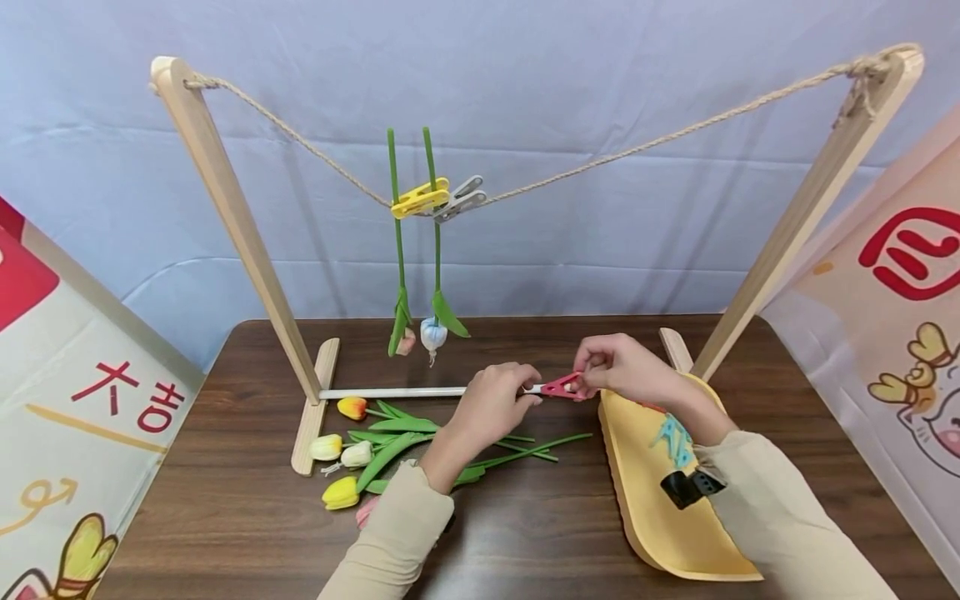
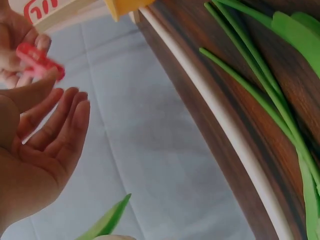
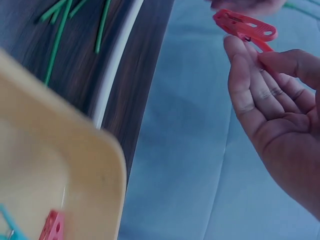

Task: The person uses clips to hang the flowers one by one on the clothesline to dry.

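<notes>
Right hand pinches red plastic clothespin by handle — likely leaving tip free; left hand spread alongside (yellow round-cornered tray near grip, presumably for reach).

The head view looked forward and down on the tabletop, framing the whole rope. The left wrist view, tilted and close, faced past the fingers to the backdrop; the right one, equally near, caught the tray. All three shared the red clip and white rod.
</notes>
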Demonstrator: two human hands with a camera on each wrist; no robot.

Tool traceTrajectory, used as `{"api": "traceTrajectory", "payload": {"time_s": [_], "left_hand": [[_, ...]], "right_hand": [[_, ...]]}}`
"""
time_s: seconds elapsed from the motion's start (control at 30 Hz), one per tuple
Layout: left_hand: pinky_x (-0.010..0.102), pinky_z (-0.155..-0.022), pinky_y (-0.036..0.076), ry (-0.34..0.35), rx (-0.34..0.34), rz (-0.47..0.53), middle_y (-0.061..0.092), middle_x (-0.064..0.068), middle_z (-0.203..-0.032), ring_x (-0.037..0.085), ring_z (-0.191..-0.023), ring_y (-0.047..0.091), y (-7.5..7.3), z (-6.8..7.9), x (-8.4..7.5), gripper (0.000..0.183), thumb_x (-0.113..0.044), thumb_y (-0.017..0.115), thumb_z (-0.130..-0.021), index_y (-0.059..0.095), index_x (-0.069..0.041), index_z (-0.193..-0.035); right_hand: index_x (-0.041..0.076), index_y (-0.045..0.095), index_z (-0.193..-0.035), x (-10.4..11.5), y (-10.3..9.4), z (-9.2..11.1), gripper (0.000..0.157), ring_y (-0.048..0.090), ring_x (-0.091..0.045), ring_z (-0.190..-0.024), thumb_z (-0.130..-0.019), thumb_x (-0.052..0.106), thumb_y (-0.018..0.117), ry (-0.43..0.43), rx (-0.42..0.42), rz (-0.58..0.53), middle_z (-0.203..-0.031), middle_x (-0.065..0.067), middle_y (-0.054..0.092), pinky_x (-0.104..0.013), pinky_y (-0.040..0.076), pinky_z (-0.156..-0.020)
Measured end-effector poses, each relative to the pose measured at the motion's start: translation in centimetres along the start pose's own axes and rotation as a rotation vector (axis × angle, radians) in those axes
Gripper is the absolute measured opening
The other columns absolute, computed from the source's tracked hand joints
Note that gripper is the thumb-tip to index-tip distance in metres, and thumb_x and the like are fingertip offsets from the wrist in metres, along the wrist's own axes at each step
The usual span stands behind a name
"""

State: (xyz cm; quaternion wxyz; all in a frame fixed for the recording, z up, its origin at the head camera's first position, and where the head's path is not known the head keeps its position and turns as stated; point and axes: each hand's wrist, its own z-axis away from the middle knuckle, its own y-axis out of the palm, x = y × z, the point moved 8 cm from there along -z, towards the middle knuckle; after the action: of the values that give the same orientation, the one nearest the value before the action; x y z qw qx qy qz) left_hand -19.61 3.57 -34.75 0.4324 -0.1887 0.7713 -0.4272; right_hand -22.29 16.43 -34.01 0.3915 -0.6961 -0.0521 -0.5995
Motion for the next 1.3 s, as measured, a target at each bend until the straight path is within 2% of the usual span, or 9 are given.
{"api": "traceTrajectory", "payload": {"time_s": [0.13,0.3,0.43,0.67,0.9,1.07,1.3], "left_hand": [[0.023,-0.058,0.044,-0.007,-0.021,-0.018,0.062,0.000,-0.077,0.010,-0.064,0.055,-0.1,0.1,-0.1,0.008,-0.013,0.070,-0.081,0.067,-0.009,-0.087],[0.024,-0.060,0.045,-0.030,-0.024,-0.037,0.062,0.000,-0.076,0.010,-0.064,0.055,-0.7,0.3,0.2,0.005,-0.013,0.070,-0.081,0.067,-0.009,-0.084],[0.027,-0.062,0.046,-0.051,-0.028,-0.066,0.063,0.001,-0.076,0.012,-0.065,0.056,-1.3,0.3,0.4,0.004,-0.010,0.069,-0.081,0.068,-0.008,-0.083],[0.027,-0.061,0.047,-0.070,0.004,-0.070,0.063,0.000,-0.076,0.012,-0.065,0.057,-1.5,0.4,0.6,0.004,-0.012,0.068,-0.083,0.067,-0.008,-0.080],[0.027,-0.061,0.046,-0.077,0.007,-0.063,0.064,0.001,-0.077,0.012,-0.066,0.057,-1.2,0.5,0.6,0.005,-0.012,0.068,-0.082,0.068,-0.007,-0.084],[0.027,-0.060,0.046,-0.126,0.014,-0.044,0.065,0.000,-0.077,0.012,-0.064,0.057,-0.2,0.9,1.1,0.004,-0.013,0.068,-0.082,0.069,-0.009,-0.083],[0.030,-0.054,0.046,-0.273,0.099,-0.118,0.060,-0.002,-0.066,0.019,-0.064,0.060,3.6,2.5,3.0,0.009,-0.011,0.071,-0.076,0.064,-0.012,-0.071]], "right_hand": [[-0.005,0.057,-0.082,0.7,0.8,-0.5,0.009,0.064,-0.021,-0.066,-0.082,-0.011,0.050,-0.033,0.013,0.001,-0.072,-0.012,0.065,-0.032,0.053,-0.060],[-0.003,0.060,-0.091,1.0,0.7,-0.5,0.008,0.063,-0.017,-0.067,-0.084,-0.005,0.057,-0.047,-0.032,0.034,-0.076,-0.010,0.065,-0.029,0.052,-0.061],[-0.002,0.061,-0.100,1.5,0.7,-0.3,0.024,0.062,-0.016,-0.072,-0.079,0.005,0.070,-0.064,-0.053,0.078,-0.083,-0.009,0.064,-0.027,0.051,-0.063],[-0.003,0.062,-0.097,1.9,0.7,-0.3,0.029,0.058,-0.012,-0.066,-0.074,0.008,0.075,-0.085,-0.092,0.176,-0.078,-0.003,0.060,-0.026,0.049,-0.060],[-0.001,0.063,-0.097,1.7,0.8,0.0,0.027,0.056,-0.011,-0.063,-0.074,0.007,0.075,-0.089,-0.095,0.200,-0.072,0.000,0.059,-0.026,0.048,-0.058],[0.001,0.063,-0.095,1.3,0.3,0.4,0.024,0.054,-0.011,-0.064,-0.076,0.008,0.074,-0.077,-0.122,0.248,-0.072,0.002,0.058,-0.025,0.044,-0.056],[0.001,0.065,-0.090,-0.5,-1.5,1.9,0.018,0.052,-0.011,-0.063,-0.075,0.006,0.073,-0.027,-0.204,0.305,-0.072,0.001,0.058,-0.024,0.042,-0.054]]}}
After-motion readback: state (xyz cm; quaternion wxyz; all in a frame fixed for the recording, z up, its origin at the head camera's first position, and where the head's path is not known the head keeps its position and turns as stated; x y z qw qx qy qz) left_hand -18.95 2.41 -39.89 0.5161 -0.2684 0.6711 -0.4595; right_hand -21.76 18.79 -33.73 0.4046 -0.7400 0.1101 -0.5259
